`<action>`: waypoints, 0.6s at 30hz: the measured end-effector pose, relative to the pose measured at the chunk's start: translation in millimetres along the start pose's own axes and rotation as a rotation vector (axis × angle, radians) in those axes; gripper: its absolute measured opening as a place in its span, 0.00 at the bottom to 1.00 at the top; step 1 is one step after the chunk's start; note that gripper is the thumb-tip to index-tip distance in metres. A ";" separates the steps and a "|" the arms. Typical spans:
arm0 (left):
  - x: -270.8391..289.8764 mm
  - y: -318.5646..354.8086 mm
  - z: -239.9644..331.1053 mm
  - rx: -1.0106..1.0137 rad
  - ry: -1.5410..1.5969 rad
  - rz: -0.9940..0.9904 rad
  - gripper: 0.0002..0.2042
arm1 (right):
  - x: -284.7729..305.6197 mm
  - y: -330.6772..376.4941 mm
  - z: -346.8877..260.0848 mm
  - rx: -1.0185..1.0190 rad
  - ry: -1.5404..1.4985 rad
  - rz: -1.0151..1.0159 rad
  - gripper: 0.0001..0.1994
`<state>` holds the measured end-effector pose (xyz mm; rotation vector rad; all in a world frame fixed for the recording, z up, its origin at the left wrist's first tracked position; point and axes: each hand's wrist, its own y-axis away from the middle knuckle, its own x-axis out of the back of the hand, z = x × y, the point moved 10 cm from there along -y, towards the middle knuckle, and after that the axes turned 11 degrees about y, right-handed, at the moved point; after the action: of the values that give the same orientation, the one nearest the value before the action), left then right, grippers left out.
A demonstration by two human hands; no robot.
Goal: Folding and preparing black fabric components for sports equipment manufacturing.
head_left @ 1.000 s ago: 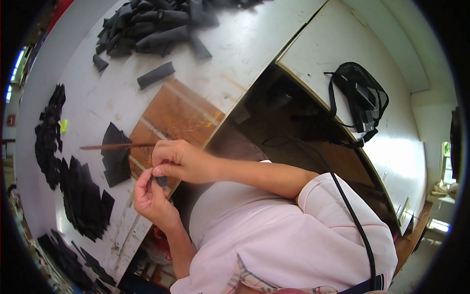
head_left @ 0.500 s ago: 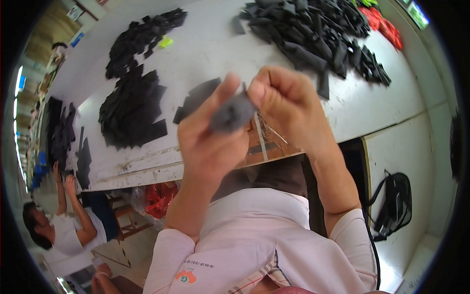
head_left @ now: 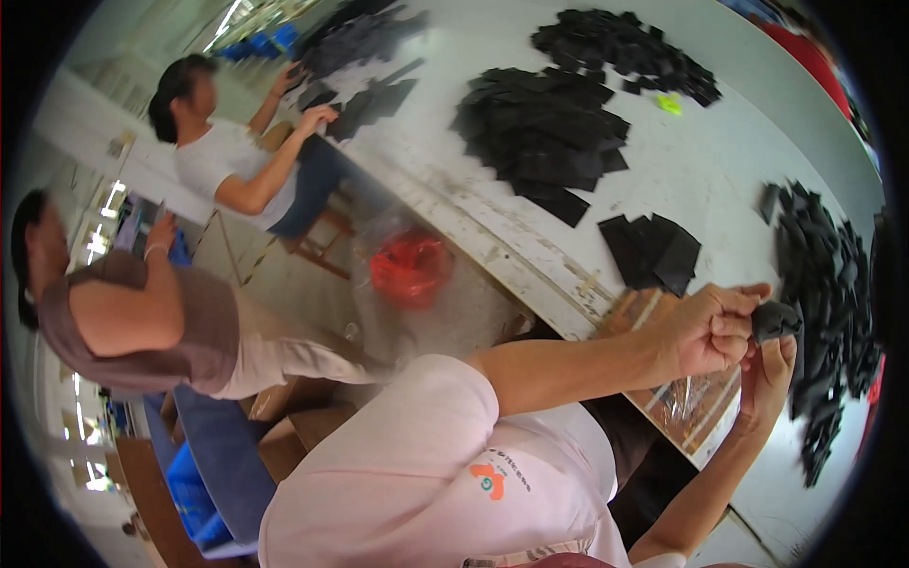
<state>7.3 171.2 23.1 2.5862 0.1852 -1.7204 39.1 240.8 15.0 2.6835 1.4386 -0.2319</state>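
Item: small black fabric piece, folded or bunched, held above the table's near edge. Grip: left hand had fingers curled and pressed onto its left side; right hand rose from below, fingertips closed against its underside. Handling, judged: light, soft, limp; it likely creased under the pinch and would not break; best taken by an edge or corner. Nearby: long heap of black pieces just beyond; flat black squares near; larger black pile farther off; white table; wooden board beneath the hands
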 end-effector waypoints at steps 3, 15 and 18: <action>28.1 7.1 14.7 -0.070 -0.038 0.061 0.08 | 1.2 -0.2 41.5 -0.088 -0.063 -0.080 0.09; 13.7 19.1 26.5 -0.189 -0.771 0.173 0.11 | -9.6 -1.0 24.2 0.005 0.086 -0.069 0.09; 38.1 15.7 29.4 -0.091 -0.732 0.190 0.10 | -13.0 11.2 44.9 -0.110 -0.109 -0.071 0.09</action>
<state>-3.3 156.1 -24.1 1.6881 -0.0080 -2.3514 37.2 217.3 -26.9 2.4961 1.4705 -0.2906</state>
